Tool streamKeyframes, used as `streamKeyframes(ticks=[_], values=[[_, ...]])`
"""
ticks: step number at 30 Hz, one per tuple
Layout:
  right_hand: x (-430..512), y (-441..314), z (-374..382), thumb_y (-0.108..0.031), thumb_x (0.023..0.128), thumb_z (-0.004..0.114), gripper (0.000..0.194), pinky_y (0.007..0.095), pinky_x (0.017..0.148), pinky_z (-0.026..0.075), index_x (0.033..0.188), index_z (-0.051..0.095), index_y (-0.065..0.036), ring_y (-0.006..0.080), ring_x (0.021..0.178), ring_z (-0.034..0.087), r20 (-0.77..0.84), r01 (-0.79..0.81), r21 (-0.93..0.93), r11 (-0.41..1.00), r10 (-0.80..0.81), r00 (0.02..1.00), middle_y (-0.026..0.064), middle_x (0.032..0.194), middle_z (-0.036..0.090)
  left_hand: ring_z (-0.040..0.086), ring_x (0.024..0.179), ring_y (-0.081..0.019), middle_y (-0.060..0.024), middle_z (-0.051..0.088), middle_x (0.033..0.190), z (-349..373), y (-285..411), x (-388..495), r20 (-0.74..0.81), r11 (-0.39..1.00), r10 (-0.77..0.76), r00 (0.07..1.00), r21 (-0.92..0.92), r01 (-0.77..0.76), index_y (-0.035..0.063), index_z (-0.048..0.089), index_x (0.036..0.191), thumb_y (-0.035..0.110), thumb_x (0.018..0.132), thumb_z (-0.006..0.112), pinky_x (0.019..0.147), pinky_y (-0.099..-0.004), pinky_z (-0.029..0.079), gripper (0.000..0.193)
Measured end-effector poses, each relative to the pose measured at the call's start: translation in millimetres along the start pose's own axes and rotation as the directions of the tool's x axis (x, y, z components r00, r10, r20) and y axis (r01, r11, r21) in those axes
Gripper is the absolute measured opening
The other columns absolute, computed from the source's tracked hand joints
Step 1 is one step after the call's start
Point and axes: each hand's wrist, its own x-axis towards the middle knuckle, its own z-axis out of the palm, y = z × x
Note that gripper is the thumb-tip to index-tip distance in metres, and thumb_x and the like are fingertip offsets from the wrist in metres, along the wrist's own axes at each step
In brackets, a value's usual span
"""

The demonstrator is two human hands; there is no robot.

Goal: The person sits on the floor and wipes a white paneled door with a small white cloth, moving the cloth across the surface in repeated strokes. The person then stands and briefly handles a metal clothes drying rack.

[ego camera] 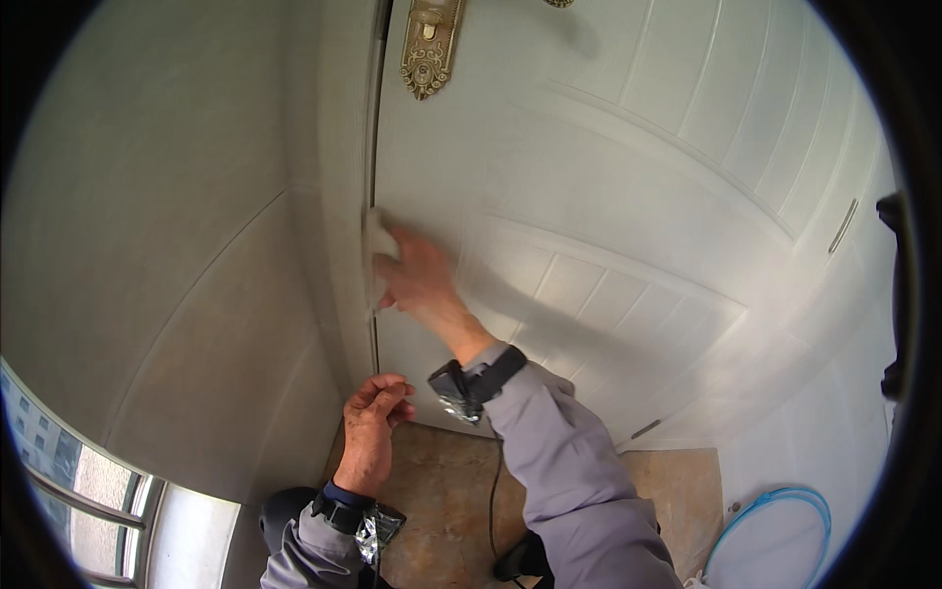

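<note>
A white panelled door (441, 162) stands before me, closed or nearly so against its frame (346, 221). My right hand (421, 276) is at the door's left edge, blurred, with its fingers spread. Under those fingers a pale strip (377, 239) covers part of the dark gap; its material is unclear, and I cannot tell if the hand grips it. Lower down, near the foot of the gap, my left hand (374, 416) has thumb and fingertips pinched together. Whether anything thin lies between them does not show.
An ornate brass lock plate (428, 51) with a thumb-turn is on the door above. Hinges (843, 226) line its right side. A coiled blue cable (828, 515) rests at lower right on the tiled floor (434, 508). A barred window (88, 508) is at lower left. A black cable (494, 501) hangs from my right wrist.
</note>
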Motion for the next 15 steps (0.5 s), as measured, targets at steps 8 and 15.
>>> streamKeyframes(ticks=[8,15], values=[[-112.6,32.8,-77.2,-0.017,0.097,0.064,0.051,0.0322,0.062,0.054,0.141,0.046,0.002,0.0237,0.089,0.073,0.049,-0.168,0.681,0.712,0.185,0.982,0.0119,0.118,0.063,0.06,0.075,-0.0117,-0.0028,0.068,0.095,2.9,1.2,-1.9,-0.042,0.999,0.006,0.999,0.038,-0.005,0.0078,0.069,0.107,0.013,0.098,0.064,0.074,-0.0278,0.052,0.012],[-257.3,94.9,-234.1,-0.019,0.099,0.064,0.036,0.0317,0.063,0.057,0.129,0.057,-0.001,0.0219,0.084,0.075,-0.592,-0.063,0.479,0.876,0.374,0.714,0.012,0.109,0.071,0.059,0.076,-0.0087,0.0005,0.065,0.091,3.9,4.2,-3.2,0.042,0.996,0.012,0.999,0.093,-0.016,0.0101,0.069,0.102,0.014,0.097,0.067,0.07,-0.0236,0.049,0.006]])
